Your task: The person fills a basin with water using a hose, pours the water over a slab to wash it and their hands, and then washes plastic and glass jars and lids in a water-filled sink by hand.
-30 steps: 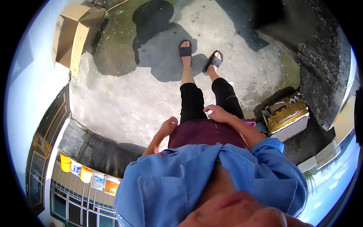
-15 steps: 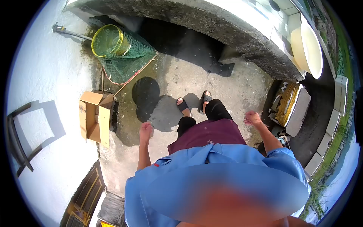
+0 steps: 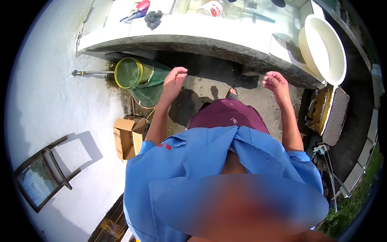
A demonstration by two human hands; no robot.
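Note:
Both my hands are raised in front of me at the counter's near edge, and nothing shows in either. My left hand (image 3: pixel 173 84) is near the green net (image 3: pixel 146 94), its fingers loosely bent. My right hand (image 3: pixel 276 84) hovers left of a large cream basin (image 3: pixel 303 44), with its fingers partly curled and somewhat apart. On the white tiled counter (image 3: pixel 177 25) lie a dark scouring pad (image 3: pixel 153 19), a blue brush (image 3: pixel 134 15) and a pink item (image 3: pixel 143 5). A clear container with a red print (image 3: pixel 212 9) is in the sink area farther right.
At the left wall, a yellow-rimmed bucket (image 3: pixel 128 72) stands by the net. Below it is an open cardboard box (image 3: pixel 128 139). A wooden-framed piece (image 3: pixel 44 177) is against the white wall. A yellowish stack with a grey slab (image 3: pixel 335 117) stands right, above some metal poles (image 3: pixel 332 177).
I have stepped toward the counter, and more of its top shows. Both hands have risen from beside my body to near the counter's edge.

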